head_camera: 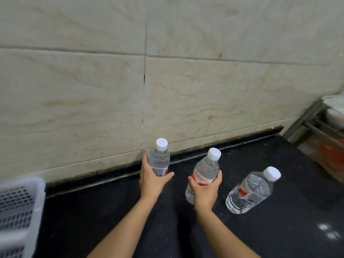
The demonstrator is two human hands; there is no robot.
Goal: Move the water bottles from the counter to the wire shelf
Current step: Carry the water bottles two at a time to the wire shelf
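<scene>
Bottle [160,159] in left grip [151,181], another [205,169] in right grip [204,191]

Clear glossy plastic on your three bottles, the wall-side bottle [159,162], the middle bottle [205,169], the free bottle [249,192], ribbed low down, white plastic caps [161,144] on top. Your counter [279,229] shines polished black, the wall tiles [204,90] look smooth and stained, the basket [20,207] matt white plastic, the wire shelf [305,116] dull grey metal
</scene>
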